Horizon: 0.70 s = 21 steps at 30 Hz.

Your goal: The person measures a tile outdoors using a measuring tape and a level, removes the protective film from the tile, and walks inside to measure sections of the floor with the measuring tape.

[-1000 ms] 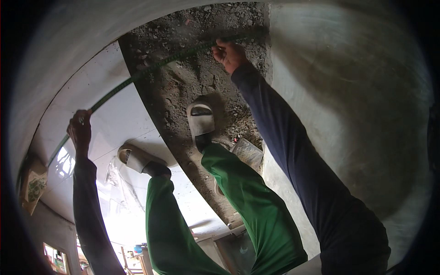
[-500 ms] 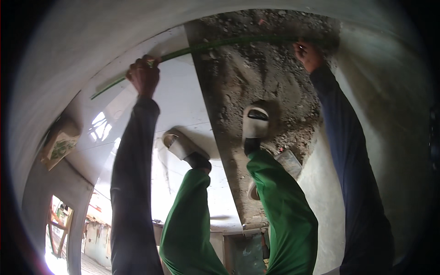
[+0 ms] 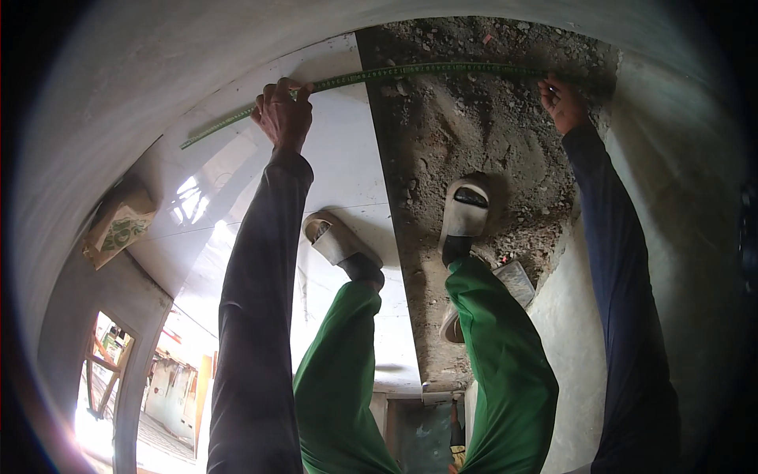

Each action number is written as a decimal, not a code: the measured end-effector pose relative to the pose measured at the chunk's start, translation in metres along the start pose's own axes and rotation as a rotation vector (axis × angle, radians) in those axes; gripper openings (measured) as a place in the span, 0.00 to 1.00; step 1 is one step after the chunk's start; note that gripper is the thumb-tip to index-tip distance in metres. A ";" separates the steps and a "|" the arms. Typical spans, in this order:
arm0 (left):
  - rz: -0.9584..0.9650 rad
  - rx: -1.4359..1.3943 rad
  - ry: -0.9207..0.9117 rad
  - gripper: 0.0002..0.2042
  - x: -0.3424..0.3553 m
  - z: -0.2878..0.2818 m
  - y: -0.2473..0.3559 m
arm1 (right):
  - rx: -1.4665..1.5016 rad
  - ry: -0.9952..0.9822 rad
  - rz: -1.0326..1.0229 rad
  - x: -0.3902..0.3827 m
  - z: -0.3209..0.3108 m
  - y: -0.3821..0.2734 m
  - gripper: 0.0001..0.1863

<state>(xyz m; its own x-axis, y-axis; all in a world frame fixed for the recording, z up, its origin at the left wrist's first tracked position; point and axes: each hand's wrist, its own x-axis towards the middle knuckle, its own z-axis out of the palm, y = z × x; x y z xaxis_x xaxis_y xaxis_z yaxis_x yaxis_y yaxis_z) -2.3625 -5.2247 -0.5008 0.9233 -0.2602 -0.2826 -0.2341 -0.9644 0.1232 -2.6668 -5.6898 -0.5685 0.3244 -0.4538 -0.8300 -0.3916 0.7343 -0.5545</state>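
One green measuring tape (image 3: 442, 69): pinching it with the left hand (image 3: 284, 118) above white flooring (image 3: 343, 146), curling the right hand (image 3: 564, 106) at it above rubble (image 3: 450, 142). Cannot tell whether pinching there.

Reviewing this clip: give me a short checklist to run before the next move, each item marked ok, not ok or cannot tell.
1. Left hand on the green measuring tape: ok, fingers curled around it.
2. Right hand gripping the tape: cannot tell; its fingertips are at the tape, but the pinch is unclear.
3. Tape spans both surfaces: ok, it crosses white tiles and bare rubble ground.
4. Tape's right end against the wall: cannot tell, too dim there.
5. Even footing: probably not ok; left slipper on tiles, right slipper on rough ground.
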 end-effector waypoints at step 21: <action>-0.020 -0.035 -0.027 0.13 0.004 -0.003 -0.003 | 0.015 0.012 -0.018 -0.004 0.004 -0.002 0.16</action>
<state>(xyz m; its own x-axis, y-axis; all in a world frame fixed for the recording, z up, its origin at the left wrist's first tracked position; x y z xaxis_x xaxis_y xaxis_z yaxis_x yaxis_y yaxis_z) -2.3574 -5.2230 -0.4999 0.9189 -0.2428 -0.3108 -0.2049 -0.9672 0.1500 -2.6641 -5.6870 -0.5640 0.3208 -0.4733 -0.8204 -0.3727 0.7333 -0.5687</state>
